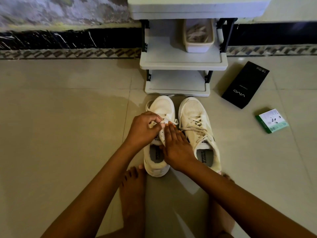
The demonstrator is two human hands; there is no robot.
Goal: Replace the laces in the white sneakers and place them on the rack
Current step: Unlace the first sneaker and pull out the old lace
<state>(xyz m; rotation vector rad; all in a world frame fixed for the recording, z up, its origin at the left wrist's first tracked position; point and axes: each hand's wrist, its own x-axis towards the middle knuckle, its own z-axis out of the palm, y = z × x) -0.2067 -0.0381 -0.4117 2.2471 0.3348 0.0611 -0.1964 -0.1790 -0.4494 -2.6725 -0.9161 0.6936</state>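
In front of the rack (pixel 181 62), the left hand (pixel 143 129) pinches a soft, limp lace (pixel 164 120) on the left sneaker (pixel 161 107); the right hand (pixel 176 148) rests flat, steadying the light shoe.

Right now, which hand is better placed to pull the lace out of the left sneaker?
Left. The left hand already pinches the lace, while the right hand lies flat on the left sneaker, steadying it.

Tub (pixel 199 47) contents blurred, rack (pixel 181 63) top cropped
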